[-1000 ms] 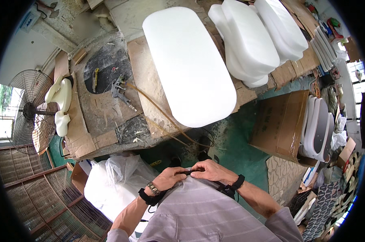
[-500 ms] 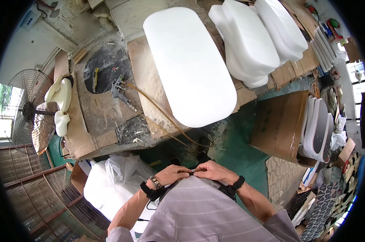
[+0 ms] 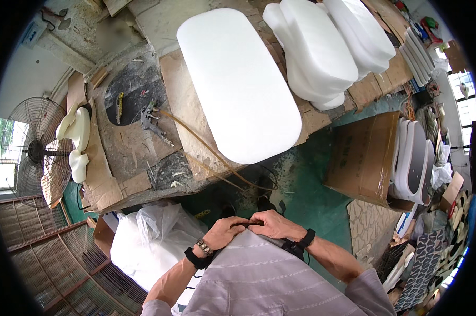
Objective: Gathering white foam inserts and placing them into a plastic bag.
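Striped shirt (image 3: 248,268) could bunch up if left hand (image 3: 223,233) and right hand (image 3: 276,224) tug hard; I can't tell if either grip holds it.

The person wears a greyish-mauve shirt (image 3: 248,274) crossed by thin, pale, spaced stripes. Its left sleeve (image 3: 157,308) and right sleeve (image 3: 372,292) are of the same greyish-mauve and leave the forearms bare. On the left wrist sit a bracelet (image 3: 203,246) of chunky metallic links and a wide black wristband (image 3: 196,259); a matching black strap (image 3: 307,238) circles the right wrist. The shoes (image 3: 264,202) below look dark, their details lost in shadow.
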